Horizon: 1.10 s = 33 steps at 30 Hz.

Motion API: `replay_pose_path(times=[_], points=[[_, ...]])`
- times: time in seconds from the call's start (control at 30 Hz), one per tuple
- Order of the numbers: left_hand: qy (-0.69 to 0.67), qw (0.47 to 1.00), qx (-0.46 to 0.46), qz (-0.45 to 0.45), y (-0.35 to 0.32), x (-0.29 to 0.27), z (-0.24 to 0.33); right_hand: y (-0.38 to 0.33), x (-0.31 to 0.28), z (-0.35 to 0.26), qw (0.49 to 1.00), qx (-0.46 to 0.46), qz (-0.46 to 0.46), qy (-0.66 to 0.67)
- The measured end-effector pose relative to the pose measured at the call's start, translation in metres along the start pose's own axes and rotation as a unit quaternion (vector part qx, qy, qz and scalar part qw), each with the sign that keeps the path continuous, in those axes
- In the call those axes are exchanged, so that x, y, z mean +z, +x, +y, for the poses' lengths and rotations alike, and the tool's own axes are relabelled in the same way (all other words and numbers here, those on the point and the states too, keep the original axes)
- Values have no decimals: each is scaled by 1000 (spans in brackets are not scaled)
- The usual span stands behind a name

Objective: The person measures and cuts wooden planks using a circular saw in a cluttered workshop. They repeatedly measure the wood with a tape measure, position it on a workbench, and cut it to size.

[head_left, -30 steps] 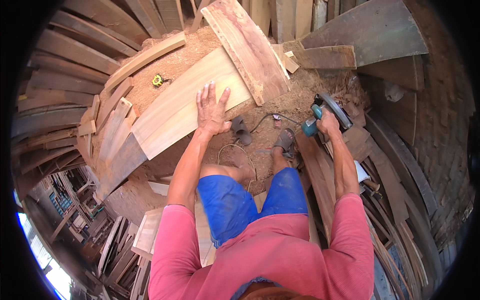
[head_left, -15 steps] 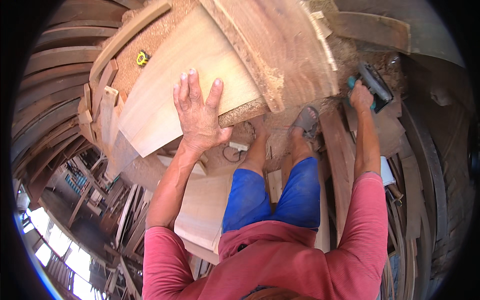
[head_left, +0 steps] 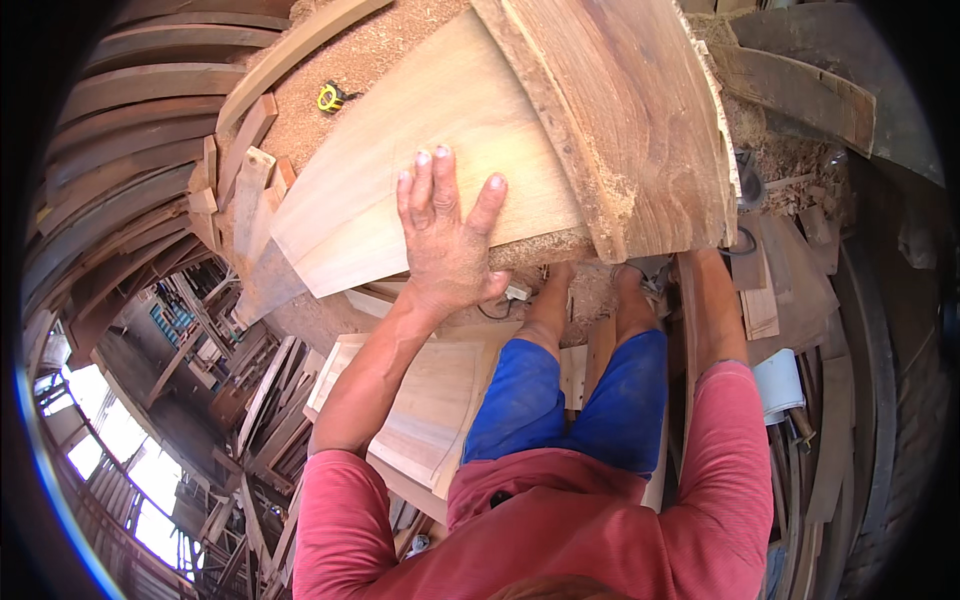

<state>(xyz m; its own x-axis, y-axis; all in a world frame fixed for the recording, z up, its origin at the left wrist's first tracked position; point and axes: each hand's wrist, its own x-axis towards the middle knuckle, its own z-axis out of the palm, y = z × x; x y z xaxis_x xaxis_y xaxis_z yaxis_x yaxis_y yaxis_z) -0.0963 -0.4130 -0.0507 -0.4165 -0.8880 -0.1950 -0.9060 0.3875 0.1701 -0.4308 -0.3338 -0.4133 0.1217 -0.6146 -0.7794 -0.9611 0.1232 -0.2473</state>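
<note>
My left hand (head_left: 445, 245) lies with its fingers spread on a pale wooden panel (head_left: 370, 190), near its front edge. A thick brown board (head_left: 620, 120) rests over the right side of that panel, with sawdust along its edge. My right forearm (head_left: 712, 300) reaches up beneath the board's near right corner, where the board hides my right hand. Just beyond the board's right edge shows a dark piece (head_left: 748, 180), perhaps part of the power tool, with a black cord (head_left: 743, 240) near it.
A yellow and black tape measure (head_left: 332, 97) lies on sawdust at the back left. Curved timbers (head_left: 150, 80) are stacked along the left. Another pale panel (head_left: 420, 390) leans by my legs. Planks (head_left: 790, 270) and a rolled white sheet (head_left: 775, 385) are on the right.
My right hand, which held a dark power tool with a teal grip out to the right, has moved left and under the brown board. My left hand stays on the panel; the view has shifted.
</note>
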Motion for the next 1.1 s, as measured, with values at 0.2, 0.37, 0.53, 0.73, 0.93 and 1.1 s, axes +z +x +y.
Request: replay_pose_path(times=[0.2, 0.37, 0.53, 0.73, 0.93, 1.1], points=[[-22, 1000, -13, -11, -1, -2, 1, -53, 0, -11, 986, -63, 34, 153], [-41, 998, -38, -38, -5, -13, 3, -135, -83, -26, 708, 53, 56, 702], [-41, 997, -46, -37, 1, -23, 8, -192, -204, -44, 747, 56, 225, 623], [-22, 998, -47, -35, -3, -19, 10, -215, -312, -94, 830, -82, 314, 454], [-18, 999, -36, -31, -6, -21, 6, -201, -303, -129, 864, -119, 383, 303], [-29, 998, -9, -59, -5, -32, 3, -227, -287, -120, 829, -51, 446, 335]])
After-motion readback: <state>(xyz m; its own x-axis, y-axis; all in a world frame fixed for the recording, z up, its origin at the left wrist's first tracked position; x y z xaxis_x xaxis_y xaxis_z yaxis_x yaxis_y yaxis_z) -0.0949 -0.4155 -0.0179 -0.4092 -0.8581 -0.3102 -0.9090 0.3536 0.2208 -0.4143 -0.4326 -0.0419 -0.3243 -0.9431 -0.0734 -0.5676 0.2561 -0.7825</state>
